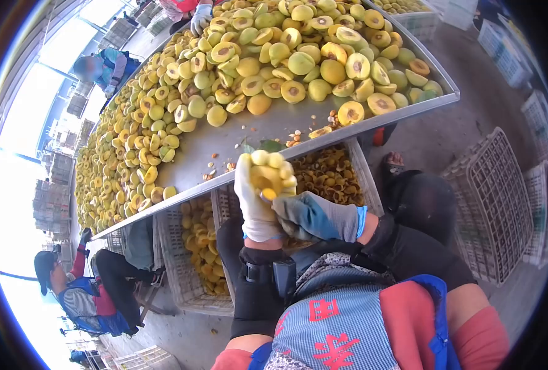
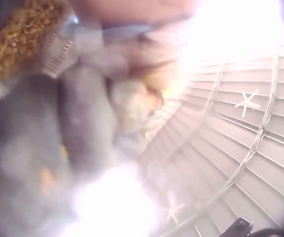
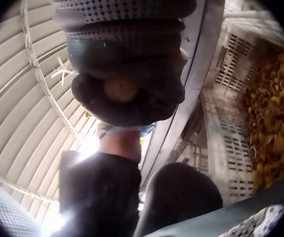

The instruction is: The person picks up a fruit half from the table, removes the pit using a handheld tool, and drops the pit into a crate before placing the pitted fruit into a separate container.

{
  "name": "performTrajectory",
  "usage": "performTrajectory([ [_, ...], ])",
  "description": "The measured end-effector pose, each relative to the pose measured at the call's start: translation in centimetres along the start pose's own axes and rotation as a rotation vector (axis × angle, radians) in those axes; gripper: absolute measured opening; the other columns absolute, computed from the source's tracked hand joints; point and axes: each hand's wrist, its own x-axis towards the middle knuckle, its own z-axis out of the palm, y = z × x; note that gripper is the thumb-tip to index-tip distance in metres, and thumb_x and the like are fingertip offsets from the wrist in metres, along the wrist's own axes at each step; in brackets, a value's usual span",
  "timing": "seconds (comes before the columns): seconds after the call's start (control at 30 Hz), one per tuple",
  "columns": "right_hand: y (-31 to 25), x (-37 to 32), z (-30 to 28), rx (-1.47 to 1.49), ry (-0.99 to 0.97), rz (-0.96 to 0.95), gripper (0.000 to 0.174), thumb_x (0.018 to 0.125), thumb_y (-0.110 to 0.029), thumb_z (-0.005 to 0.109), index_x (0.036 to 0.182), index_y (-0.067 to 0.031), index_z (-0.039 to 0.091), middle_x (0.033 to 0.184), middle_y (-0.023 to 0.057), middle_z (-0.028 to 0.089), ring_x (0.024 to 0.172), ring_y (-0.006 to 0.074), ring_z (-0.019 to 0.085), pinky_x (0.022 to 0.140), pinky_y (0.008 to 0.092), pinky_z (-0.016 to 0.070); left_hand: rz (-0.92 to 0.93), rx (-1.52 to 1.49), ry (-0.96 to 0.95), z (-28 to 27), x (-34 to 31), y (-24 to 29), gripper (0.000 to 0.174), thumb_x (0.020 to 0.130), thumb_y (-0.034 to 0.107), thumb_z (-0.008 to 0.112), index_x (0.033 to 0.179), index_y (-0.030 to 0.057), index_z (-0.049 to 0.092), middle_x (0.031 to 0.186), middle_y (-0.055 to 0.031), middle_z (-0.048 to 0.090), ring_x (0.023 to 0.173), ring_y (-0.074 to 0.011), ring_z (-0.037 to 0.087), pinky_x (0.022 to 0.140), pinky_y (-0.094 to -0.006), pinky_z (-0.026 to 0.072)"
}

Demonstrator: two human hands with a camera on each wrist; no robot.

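My left hand (image 1: 258,203), in a white glove, curls its fingers round a yellow peach half (image 1: 265,177) just over the near edge of the metal table. My right hand (image 1: 314,216), in a blue-grey glove, meets it from the right, close to the fruit. In the right wrist view that fist (image 3: 127,74) grips a tool whose round tan handle end (image 3: 121,89) shows; its working end is hidden. The left wrist view is blurred and glaring. Peach halves (image 1: 258,103) are heaped on the table (image 1: 224,137).
Below the table edge stand a crate (image 1: 361,176) of peel-like scraps and another crate (image 1: 172,271) of yellow pieces. Loose pits (image 1: 294,137) lie along the edge. Stacked crates (image 1: 499,203) stand at right. A seated person (image 1: 83,290) is at left, with others across the table.
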Motion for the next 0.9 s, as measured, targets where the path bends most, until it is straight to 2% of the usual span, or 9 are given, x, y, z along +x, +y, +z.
performTrajectory([
  [0.07,2.2,0.4,0.0,-0.243,0.056,-0.325,0.046,0.104,-0.046,0.054,0.107,-0.0031,0.071,0.083,0.0061,0.072,0.075,0.0184,0.063,0.072,0.0339,0.0527,0.034,-0.238,0.129,-0.1,-0.3,0.5,0.023,0.101,0.038,0.057,0.105,0.0161,0.062,0.098,-0.0001,0.066,0.087,-0.0195,0.062,0.071,-0.0348,0.0522],
  [0.17,1.3,0.5,-0.1,-0.465,0.105,-0.161,0.045,0.104,-0.045,0.053,0.105,-0.0022,0.069,0.085,0.0138,0.073,0.078,0.0279,0.068,0.074,0.037,0.0522,0.153,0.004,0.187,-2.1,-1.5,4.5,0.026,0.102,0.037,0.056,0.108,0.0124,0.064,0.104,-0.0053,0.068,0.087,-0.0219,0.064,0.072,-0.0368,0.055],
  [0.3,0.6,-0.4,-1.1,-1.031,0.334,-0.002,0.046,0.099,-0.049,0.058,0.106,-0.0048,0.069,0.095,0.0239,0.07,0.092,0.0434,0.066,0.078,0.0476,0.0522,0.571,0.719,0.753,-5.0,-6.7,10.2,0.032,0.1,0.035,0.057,0.107,0.0058,0.066,0.1,-0.0102,0.071,0.077,-0.0229,0.066,0.067,-0.0318,0.0547],
  [0.43,-0.7,-1.1,-1.2,-1.08,0.403,-0.098,0.047,0.094,-0.051,0.063,0.103,-0.0056,0.068,0.093,0.0223,0.071,0.09,0.0433,0.067,0.077,0.0499,0.0522,0.433,1.026,1.065,-14.5,-12.6,18.0,0.033,0.096,0.032,0.056,0.1,0.003,0.071,0.082,-0.012,0.072,0.072,-0.024,0.071,0.062,-0.0335,0.0555],
  [0.47,-0.4,-0.7,-1.5,-1.121,0.445,-0.141,0.037,0.092,-0.04,0.07,0.1,-0.0045,0.067,0.091,0.0215,0.071,0.086,0.0425,0.068,0.073,0.0485,0.053,0.279,1.521,1.194,-16.6,-14.2,18.8,0.032,0.093,0.03,0.059,0.1,0.0013,0.071,0.083,-0.0144,0.072,0.071,-0.0264,0.071,0.065,-0.0359,0.0561],
  [0.5,-0.8,-0.4,-1.7,-1.078,0.565,-0.259,0.033,0.091,-0.036,0.071,0.099,-0.0044,0.067,0.089,0.0212,0.071,0.085,0.042,0.068,0.072,0.048,0.0532,0.09,2.02,1.282,-13.2,-13.4,18.2,0.032,0.09,0.028,0.062,0.1,-0.0005,0.071,0.084,-0.0168,0.073,0.071,-0.0289,0.071,0.068,-0.0382,0.0566],
  [0.53,-1.5,-0.1,-2.0,-1.029,0.684,-0.376,0.028,0.09,-0.031,0.073,0.097,-0.0043,0.067,0.087,0.0209,0.07,0.083,0.0416,0.068,0.07,0.0475,0.0533,0.01,1.886,1.42,-9.6,-13.1,17.2,0.035,0.084,0.026,0.065,0.102,-0.0033,0.071,0.093,-0.0223,0.072,0.083,-0.0343,0.071,0.079,-0.0423,0.0555],
  [0.63,-5.2,0.3,-3.8,-1.047,0.854,-0.672,0.019,0.086,-0.019,0.076,0.093,-0.0038,0.067,0.082,0.0198,0.069,0.078,0.0397,0.068,0.068,0.0461,0.054,0.658,2.312,0.994,-12.9,-11.3,18.8,0.033,0.09,0.023,0.061,0.105,-0.0047,0.07,0.113,-0.0254,0.068,0.106,-0.0384,0.065,0.095,-0.0436,0.0499],
  [0.9,-11.8,5.2,-11.5,-1.457,0.54,0.194,0.044,0.093,-0.039,0.058,0.111,-0.001,0.072,0.104,0.025,0.071,0.1,0.0408,0.068,0.09,0.0467,0.0527,-0.248,2.357,0.305,-9.0,4.2,15.5,0.04,0.086,0.03,0.06,0.118,0.01,0.07,0.11,-0.02,0.071,0.103,-0.0366,0.066,0.092,-0.0427,0.0512],
])
